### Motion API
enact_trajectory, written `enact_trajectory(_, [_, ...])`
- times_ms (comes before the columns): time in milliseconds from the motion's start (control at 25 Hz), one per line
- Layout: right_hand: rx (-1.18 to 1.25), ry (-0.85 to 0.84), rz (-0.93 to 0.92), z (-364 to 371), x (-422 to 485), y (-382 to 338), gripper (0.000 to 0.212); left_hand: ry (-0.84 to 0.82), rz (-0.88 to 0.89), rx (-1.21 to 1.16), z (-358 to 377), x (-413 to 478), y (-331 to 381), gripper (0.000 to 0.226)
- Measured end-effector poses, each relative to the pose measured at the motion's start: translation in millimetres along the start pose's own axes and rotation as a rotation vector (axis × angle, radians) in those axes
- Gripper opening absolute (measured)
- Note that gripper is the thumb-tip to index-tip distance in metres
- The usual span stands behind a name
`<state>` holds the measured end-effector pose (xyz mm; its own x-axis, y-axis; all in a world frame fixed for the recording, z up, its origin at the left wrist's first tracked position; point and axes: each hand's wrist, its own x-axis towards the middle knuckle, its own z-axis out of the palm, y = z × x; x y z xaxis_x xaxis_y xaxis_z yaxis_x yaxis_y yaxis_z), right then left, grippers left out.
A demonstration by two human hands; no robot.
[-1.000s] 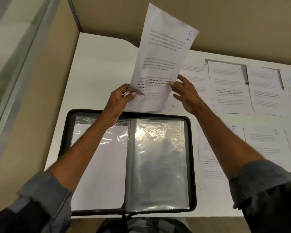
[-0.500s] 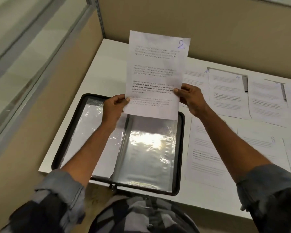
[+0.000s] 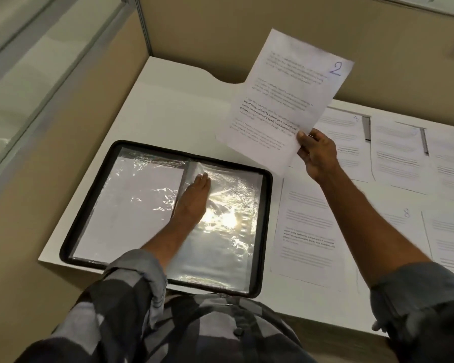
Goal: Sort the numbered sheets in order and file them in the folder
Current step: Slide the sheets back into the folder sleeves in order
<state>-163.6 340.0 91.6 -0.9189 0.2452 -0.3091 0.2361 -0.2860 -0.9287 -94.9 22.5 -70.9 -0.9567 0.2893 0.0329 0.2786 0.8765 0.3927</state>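
Observation:
The black zip folder (image 3: 71, 233) lies open on the white desk, its clear plastic sleeves shining under the light. A white sheet sits in the left sleeve (image 3: 131, 203). My left hand (image 3: 194, 199) rests flat on the right sleeve near the spine, fingers together, holding nothing. My right hand (image 3: 316, 151) holds the sheet marked 2 (image 3: 286, 100) by its lower right corner, tilted in the air above the desk, right of and beyond the folder.
Several other numbered sheets lie in rows on the desk (image 3: 168, 100) to the right, among them one marked 8 (image 3: 404, 221) and one just beside the folder (image 3: 307, 231). Beige partition walls stand behind and left. The desk's front edge runs under my arms.
My left hand let go of sheet 2 and dropped flat onto the folder's right sleeve. My right hand alone carried the sheet up and to the right.

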Motion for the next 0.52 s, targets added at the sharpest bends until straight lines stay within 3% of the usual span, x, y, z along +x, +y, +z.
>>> enact_trajectory(120, [0.023, 0.022, 0.036, -0.6, 4.7, 17.3, 0.029, -0.029, -0.038, 0.127, -15.2, 13.7, 11.5, 0.052])
enact_trajectory(280, [0.034, 0.038, 0.081, 13.0, 13.9, 33.9, 0.033, -0.168, 0.045, 0.459, -29.0, 36.0, 8.0, 0.068])
enact_trajectory(400, [0.052, 0.036, 0.087, 28.3, 21.7, 42.3, 0.027, -0.295, 0.052, 0.457, -37.3, 42.7, 11.0, 0.075])
enact_trajectory(520, [0.086, 0.041, 0.083, 41.3, 32.1, 51.4, 0.024, -0.384, 0.082, 0.414, -42.1, 56.2, 8.7, 0.059])
